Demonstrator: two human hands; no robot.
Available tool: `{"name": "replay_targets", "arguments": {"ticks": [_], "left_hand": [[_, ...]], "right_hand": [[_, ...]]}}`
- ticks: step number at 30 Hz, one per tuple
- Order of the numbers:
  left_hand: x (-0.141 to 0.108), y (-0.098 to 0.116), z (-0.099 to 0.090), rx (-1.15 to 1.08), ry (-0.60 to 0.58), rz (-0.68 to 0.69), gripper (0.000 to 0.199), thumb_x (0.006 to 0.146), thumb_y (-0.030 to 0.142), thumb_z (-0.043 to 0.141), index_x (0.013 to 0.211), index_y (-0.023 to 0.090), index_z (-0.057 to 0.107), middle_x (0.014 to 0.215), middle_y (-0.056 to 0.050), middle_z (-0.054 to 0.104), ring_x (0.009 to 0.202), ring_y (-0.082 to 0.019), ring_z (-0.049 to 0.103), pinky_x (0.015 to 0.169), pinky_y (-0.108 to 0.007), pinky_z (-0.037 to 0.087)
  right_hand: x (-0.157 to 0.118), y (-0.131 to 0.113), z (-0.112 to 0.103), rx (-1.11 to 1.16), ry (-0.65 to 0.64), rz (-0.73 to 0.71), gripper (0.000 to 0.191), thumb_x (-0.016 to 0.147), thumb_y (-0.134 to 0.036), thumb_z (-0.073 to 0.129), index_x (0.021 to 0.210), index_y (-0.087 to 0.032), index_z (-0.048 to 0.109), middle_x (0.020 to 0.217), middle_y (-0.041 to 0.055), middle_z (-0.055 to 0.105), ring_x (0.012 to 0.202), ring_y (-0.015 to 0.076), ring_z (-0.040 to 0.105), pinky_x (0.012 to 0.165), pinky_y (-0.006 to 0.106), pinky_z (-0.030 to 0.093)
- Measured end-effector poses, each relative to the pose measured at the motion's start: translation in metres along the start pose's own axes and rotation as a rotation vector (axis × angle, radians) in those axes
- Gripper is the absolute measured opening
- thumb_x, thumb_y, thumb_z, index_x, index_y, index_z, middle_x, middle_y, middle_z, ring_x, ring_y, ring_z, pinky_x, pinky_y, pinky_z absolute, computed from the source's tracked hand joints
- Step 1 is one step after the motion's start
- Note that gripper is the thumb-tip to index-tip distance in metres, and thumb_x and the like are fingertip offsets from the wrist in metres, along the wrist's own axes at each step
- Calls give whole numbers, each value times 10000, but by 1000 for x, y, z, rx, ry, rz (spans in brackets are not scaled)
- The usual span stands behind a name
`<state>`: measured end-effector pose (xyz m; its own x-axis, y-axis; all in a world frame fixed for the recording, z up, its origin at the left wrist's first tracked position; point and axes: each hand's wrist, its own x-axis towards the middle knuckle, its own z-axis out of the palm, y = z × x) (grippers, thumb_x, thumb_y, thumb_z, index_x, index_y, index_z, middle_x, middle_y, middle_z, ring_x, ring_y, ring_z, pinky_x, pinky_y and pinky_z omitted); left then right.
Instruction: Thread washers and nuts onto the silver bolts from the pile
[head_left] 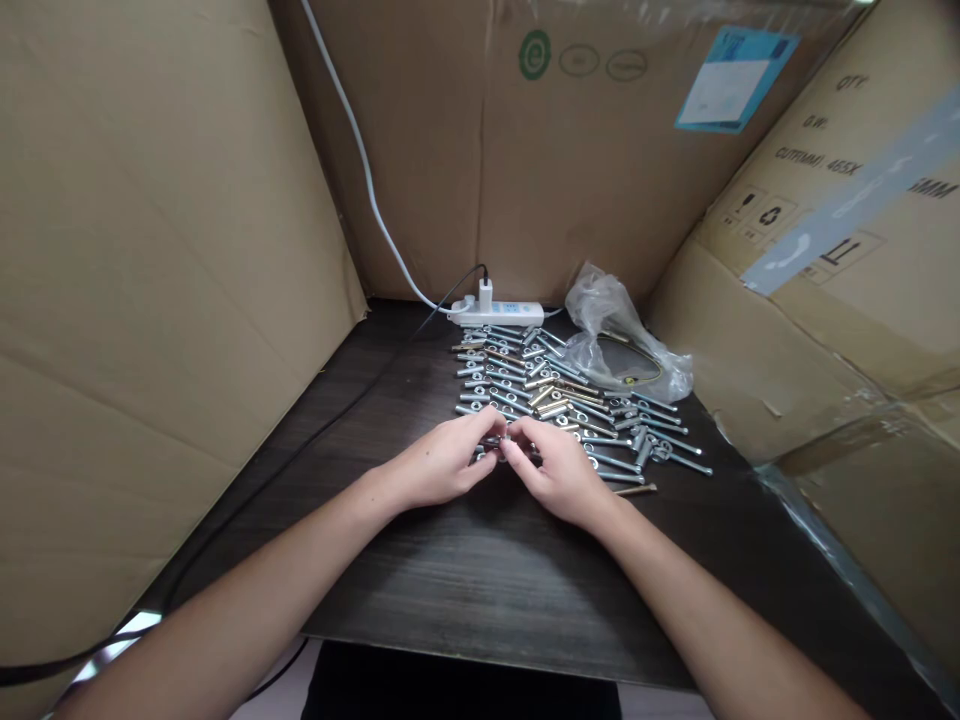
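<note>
My left hand (454, 457) and my right hand (551, 468) meet at the front of a spread of metal hardware. Thumb and fingers of each are pinched together around small metal parts, mostly hidden by the fingertips; I cannot make out their kind. Beyond and beside the hands lie rows of silver bolts (615, 476), with sleeves (643, 452), washers and nuts among them. Some pieces, such as the brass-coloured sleeves (553, 408), are gold in tone. A single brassy bolt (636, 490) rests just right of my right wrist.
Behind the hardware stands a white power strip (499, 314) with a plugged-in charger (485, 294). A clear plastic bag (622, 335) lies at the back right. A black cable (330, 425) crosses the dark table (480, 590) on the left. Cardboard walls (420, 150) enclose three sides.
</note>
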<state>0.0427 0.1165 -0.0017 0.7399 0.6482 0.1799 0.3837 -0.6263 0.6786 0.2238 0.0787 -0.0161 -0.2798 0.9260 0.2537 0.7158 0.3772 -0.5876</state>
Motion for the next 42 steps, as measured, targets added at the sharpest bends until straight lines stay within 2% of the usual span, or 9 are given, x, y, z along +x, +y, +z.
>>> {"name": "replay_targets", "arguments": {"ticks": [4, 8, 11, 19, 24, 27, 32, 36, 42], "left_hand": [[2, -3, -5, -29, 76, -41, 180, 899, 275, 407, 1044, 186, 470, 944, -36, 573, 814, -150, 529, 736, -272, 417], [4, -11, -9, 4, 132, -51, 271, 952, 312, 284, 855, 163, 489, 801, -22, 525, 736, -135, 480, 691, -254, 388], [5, -16, -8, 10, 128, -46, 299, 959, 318, 277, 779, 160, 455, 760, -15, 482, 710, -127, 447, 661, -242, 369], [5, -16, -7, 3, 137, -45, 280, 958, 326, 288, 837, 162, 480, 793, -20, 488, 731, -129, 450, 685, -241, 375], [5, -13, -10, -47, 131, -66, 269, 948, 334, 303, 906, 160, 504, 856, -38, 540, 795, -146, 497, 750, -262, 402], [6, -17, -12, -44, 160, -114, 250, 937, 327, 323, 935, 164, 511, 886, -37, 562, 817, -151, 513, 763, -268, 408], [8, -26, -14, -22, 173, -162, 180, 908, 282, 380, 914, 166, 517, 862, -20, 564, 787, -143, 515, 732, -256, 411], [9, -28, -14, -10, 182, -180, 153, 897, 256, 401, 890, 168, 526, 853, -14, 566, 773, -137, 522, 715, -244, 412], [9, -33, -15, -3, 206, -214, 160, 896, 252, 401, 882, 164, 533, 872, -28, 581, 795, -146, 528, 700, -238, 419]], "right_hand": [[1, 3, -3, 14, 129, 15, 211, 874, -363, 435, 843, -185, 544, 738, 14, 591, 671, 105, 510, 640, 221, 381], [2, 6, -7, 48, 236, 27, 212, 882, -355, 422, 850, -180, 537, 750, 21, 587, 685, 107, 511, 657, 225, 385], [2, 7, -8, 46, 229, 37, 215, 884, -357, 417, 848, -182, 535, 745, 19, 584, 690, 110, 507, 659, 227, 380], [5, 7, -9, 135, 149, 90, 246, 896, -368, 390, 806, -182, 523, 710, 11, 578, 670, 106, 515, 645, 214, 391], [7, 7, -37, 79, 262, 109, 243, 884, -376, 416, 839, -181, 553, 727, 12, 595, 657, 99, 521, 635, 210, 390], [9, 34, -69, -57, 339, 195, 258, 868, -402, 438, 859, -181, 572, 757, 18, 621, 657, 104, 546, 629, 214, 392], [20, 125, -110, -165, 511, 428, 322, 818, -456, 475, 866, -155, 581, 777, 75, 660, 699, 164, 612, 631, 253, 430], [42, 181, -115, -27, 534, 496, 324, 819, -443, 463, 887, -140, 555, 812, 101, 674, 646, 141, 632, 624, 250, 466], [73, 218, -100, 48, 485, 471, 370, 829, -429, 428, 980, -110, 537, 852, 121, 668, 700, 132, 654, 614, 221, 499]]}}
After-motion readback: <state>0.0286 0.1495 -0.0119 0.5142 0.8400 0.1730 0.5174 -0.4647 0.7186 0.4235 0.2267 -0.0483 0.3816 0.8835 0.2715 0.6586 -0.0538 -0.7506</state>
